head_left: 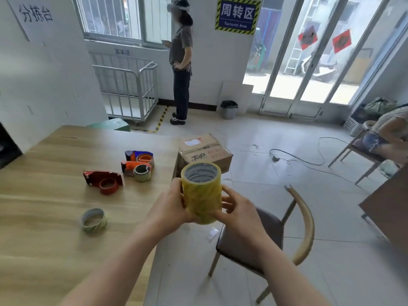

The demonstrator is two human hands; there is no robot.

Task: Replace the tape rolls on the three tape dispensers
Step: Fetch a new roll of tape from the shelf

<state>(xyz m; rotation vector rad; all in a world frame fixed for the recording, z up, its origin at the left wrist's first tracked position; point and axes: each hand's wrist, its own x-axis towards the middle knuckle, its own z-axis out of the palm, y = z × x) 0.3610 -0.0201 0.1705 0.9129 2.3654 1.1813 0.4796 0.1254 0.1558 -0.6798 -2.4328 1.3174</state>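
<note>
**Tape rolls: supply in hand, none yet fitted**

Tape rolls [202,191], new and yellow, are stacked in one upright column and held in the air just past the table [44,195] edge, above the chair [265,228]. The left hand [170,208] wraps its fingers round the left side of the stack. The right hand [238,208] grips the lower right side with curled fingers, so both hands are clamped on it. Whether the stack is wrapped together cannot be told.

Three dispensers lie on the table, well apart from the hands. The red dispenser [102,180] shows what looks like a bare red wheel. A nearly used-up roll [93,220] lies loose nearer the person, which suggests that one old roll is already off. The orange dispenser [135,170] carries a thin, worn roll. The blue dispenser [139,156] behind it touches the orange one, and its load is unclear. A cardboard box [205,153] sits on the floor beyond the table.

Judged progress: early. One removal appears done, and no fresh roll is mounted. Left to do: separate a roll from the stack, load the red dispenser, then strip and reload the other two.
</note>
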